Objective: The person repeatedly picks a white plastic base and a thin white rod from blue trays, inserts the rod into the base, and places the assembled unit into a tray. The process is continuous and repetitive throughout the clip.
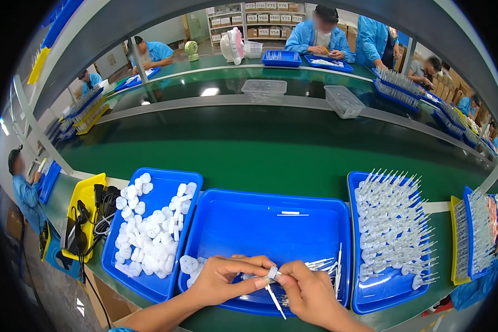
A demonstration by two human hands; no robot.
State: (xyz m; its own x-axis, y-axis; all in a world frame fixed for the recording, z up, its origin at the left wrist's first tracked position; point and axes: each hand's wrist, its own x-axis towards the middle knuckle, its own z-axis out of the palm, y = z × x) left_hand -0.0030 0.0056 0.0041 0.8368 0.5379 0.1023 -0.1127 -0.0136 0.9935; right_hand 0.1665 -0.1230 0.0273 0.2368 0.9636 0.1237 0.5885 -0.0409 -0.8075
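Above the front of the middle blue tray (271, 216), both hands meet at a small white plastic piece (273, 272). My left hand (224, 281) pinches it between thumb and fingers. My right hand (311, 294) is closed on the piece's right end with thumb and forefinger. From below it a thin white rod (276, 304) points down toward the tray's near edge; how it joins the piece is partly hidden by fingers. Several loose white rods (337, 271) lie to the right of my right hand. A few round white pieces (190, 264) sit beside my left wrist.
The left blue tray (174, 180) holds a heap of round white pieces (149, 243). In the right blue tray (384, 301) stand rows of white pieces with rods (393, 221). A yellow bin (97, 182) with black cables is at far left. Co-workers sit beyond the green bench (249, 138).
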